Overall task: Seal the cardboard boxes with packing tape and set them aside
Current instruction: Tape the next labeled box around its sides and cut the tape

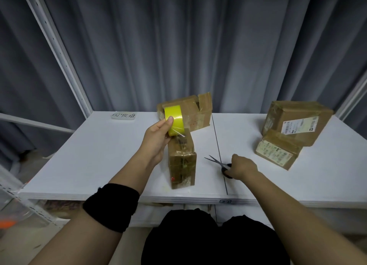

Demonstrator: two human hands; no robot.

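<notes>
A narrow cardboard box (181, 161) lies lengthwise near the white table's front edge. My left hand (157, 138) holds a yellow roll of packing tape (174, 119) just above the box's far end, and a clear strip runs from the roll down to the box. To the right, my right hand (241, 167) rests on the table, its fingers on the black handles of a pair of scissors (217, 162) whose blades are open and point left. Behind the tape roll stands a second box (195, 111) with a flap sticking up.
Two labelled boxes sit at the right, a larger one (297, 121) leaning on a smaller one (278, 152). A paper note (123, 115) lies at the table's (99, 155) back left. Grey curtains hang behind. White shelf posts stand at both sides.
</notes>
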